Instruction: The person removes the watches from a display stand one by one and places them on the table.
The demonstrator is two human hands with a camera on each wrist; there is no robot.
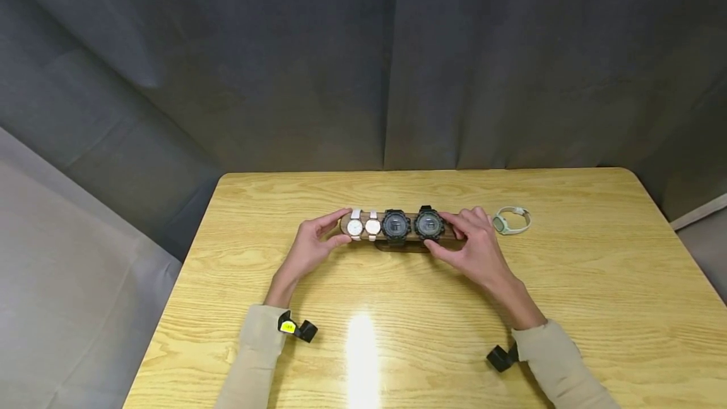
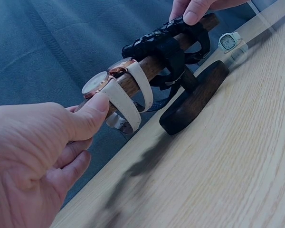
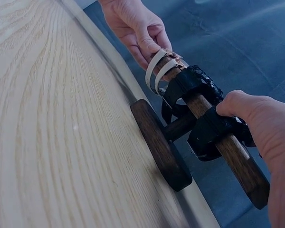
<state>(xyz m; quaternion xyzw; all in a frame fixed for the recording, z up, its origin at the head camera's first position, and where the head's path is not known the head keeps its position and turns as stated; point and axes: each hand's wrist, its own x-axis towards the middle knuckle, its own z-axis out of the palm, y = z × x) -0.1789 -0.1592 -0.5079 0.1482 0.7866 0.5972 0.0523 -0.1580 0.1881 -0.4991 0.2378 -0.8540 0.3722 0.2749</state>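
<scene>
A dark wooden watch stand stands on the table, its bar raised on a post above a rounded base. From the left, the bar carries a white-strapped watch, a smaller white-strapped watch, a black sports watch and another black sports watch. My left hand pinches the leftmost white-strapped watch at the bar's end, thumb in front and fingers behind. With thumb and fingers, my right hand holds the rightmost black watch on the bar.
A pale green-white watch with a closed strap lies on the wooden table, just right of my right hand. Grey curtains hang behind the table's far edge. Small black cameras are worn at both wrists.
</scene>
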